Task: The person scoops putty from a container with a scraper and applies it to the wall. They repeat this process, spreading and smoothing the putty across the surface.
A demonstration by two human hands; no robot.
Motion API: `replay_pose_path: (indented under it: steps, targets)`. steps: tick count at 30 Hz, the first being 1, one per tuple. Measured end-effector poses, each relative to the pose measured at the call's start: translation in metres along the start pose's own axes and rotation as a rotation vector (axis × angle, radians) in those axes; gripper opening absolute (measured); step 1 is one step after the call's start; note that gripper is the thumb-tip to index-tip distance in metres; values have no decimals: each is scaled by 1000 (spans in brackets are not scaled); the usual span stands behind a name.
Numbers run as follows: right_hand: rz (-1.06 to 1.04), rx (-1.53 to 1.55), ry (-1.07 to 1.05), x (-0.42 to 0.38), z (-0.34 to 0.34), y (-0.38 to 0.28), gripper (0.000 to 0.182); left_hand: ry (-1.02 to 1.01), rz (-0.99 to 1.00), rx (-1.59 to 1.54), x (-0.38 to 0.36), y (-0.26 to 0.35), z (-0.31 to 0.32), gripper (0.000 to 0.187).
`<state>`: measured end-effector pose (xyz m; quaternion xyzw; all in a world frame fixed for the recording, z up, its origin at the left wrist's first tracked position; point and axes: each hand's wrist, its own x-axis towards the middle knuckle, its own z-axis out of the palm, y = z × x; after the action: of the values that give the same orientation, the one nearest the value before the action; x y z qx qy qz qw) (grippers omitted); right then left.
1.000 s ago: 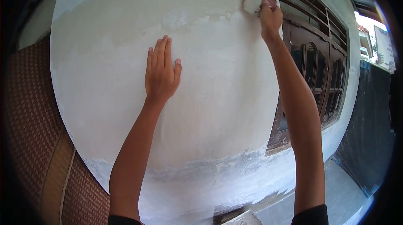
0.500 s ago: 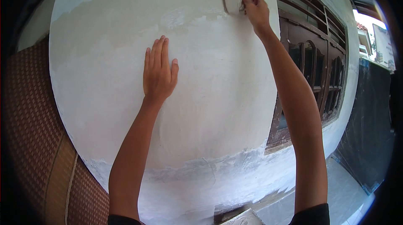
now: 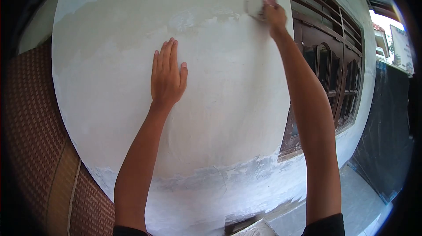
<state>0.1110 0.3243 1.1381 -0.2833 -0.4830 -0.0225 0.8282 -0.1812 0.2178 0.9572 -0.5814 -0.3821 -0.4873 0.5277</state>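
My left hand (image 3: 167,78) lies flat on the white wall (image 3: 220,104), fingers stretched upward and the thumb apart. Higher up and to the right, my right hand (image 3: 276,17) is closed round the reddish-brown handle of a putty knife (image 3: 255,6). Its wide pale blade, smeared by motion, is held against or very near the wall; contact cannot be made out. A damp-looking beige band (image 3: 132,5) of putty crosses the upper wall, with a whiter patch (image 3: 182,19) above my left hand.
To the right is a brown wooden window (image 3: 327,64) with slats above it. A woven brown panel (image 3: 33,126) stands along the left. Below, a pale-smeared board or container (image 3: 257,228) shows at the frame's bottom. A dark sheet (image 3: 382,130) hangs at far right.
My right hand and the putty knife have moved a little right and down across the upper wall. My left hand has stayed practically in place.
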Motion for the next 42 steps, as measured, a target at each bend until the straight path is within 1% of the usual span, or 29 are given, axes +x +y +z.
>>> replay_pose_path:
  steps: [2,3,5,7,8,9,10,12,14,16,17,18,20,22,24,25,27,28,29,30,32,34,35,36,38,40,41,42]
  targets:
    - [160,-39,98,2,-22,-5,38,7,11,57,1,1,0,55]
    - [158,-36,93,1,-18,-5,38,8,8,62,0,1,-1,55]
    - [-43,428,61,-5,-11,-8,29,-7,-11,79,1,4,0,55]
    - [-109,413,-264,-12,4,-16,31,1,-4,46,1,3,1,55]
    - [-202,236,-261,-26,13,-28,34,8,-2,16,1,2,1,56]
    - [-276,278,-345,-45,14,-41,39,8,2,14,1,1,1,56]
    - [-296,21,-396,-52,8,-49,44,13,8,0,1,0,1,56]
    - [-205,-105,-227,-36,16,-31,43,14,16,-15,0,1,0,56]
    - [-61,-172,-11,-14,1,-21,44,8,8,-12,1,1,-1,56]
    - [110,-56,131,-8,-19,-28,43,0,2,30,3,2,-2,55]
    - [134,95,163,-8,-24,-29,37,-10,-2,62,3,3,-2,55]
    - [132,95,162,-10,-20,-31,37,-9,-4,62,2,3,-2,55]
    - [-21,344,-115,-18,-2,-36,36,14,-10,12,3,5,-1,57]
    - [-249,281,-270,-38,22,-48,37,10,-6,3,3,4,-1,57]
    - [-301,-32,-396,-60,19,-64,41,3,-3,-9,2,3,-1,57]
    - [-290,-127,-354,-50,26,-51,44,4,1,-13,1,1,-1,57]
    - [-63,-169,-144,-12,27,-23,45,6,7,-13,2,0,-1,57]
    - [66,-63,-151,0,8,-20,46,1,-3,-11,2,2,-1,57]
    - [115,13,-61,6,-6,-17,46,-5,-12,-10,2,3,-2,57]
    - [180,-55,134,5,-13,-26,39,-6,-16,-5,1,3,-3,57]
    - [73,62,171,-7,-23,-35,36,8,-16,11,2,6,-1,57]
    - [-18,350,-75,-3,-1,-20,38,5,-22,17,1,6,0,57]
    - [-69,368,-177,-12,8,-23,41,-5,-25,27,1,5,1,58]
    - [-171,284,-282,-25,14,-26,42,-5,-18,24,1,4,0,58]
    - [-225,-93,-343,-40,5,-26,45,-24,-18,39,0,3,-1,57]
    - [-14,-103,-149,-24,-11,-15,49,-28,-15,37,-1,4,-1,57]
    - [77,-122,-90,-3,-16,3,50,-30,-20,40,-2,3,-2,57]
    - [106,-227,-12,8,-26,7,49,-32,-23,47,-3,3,-3,57]
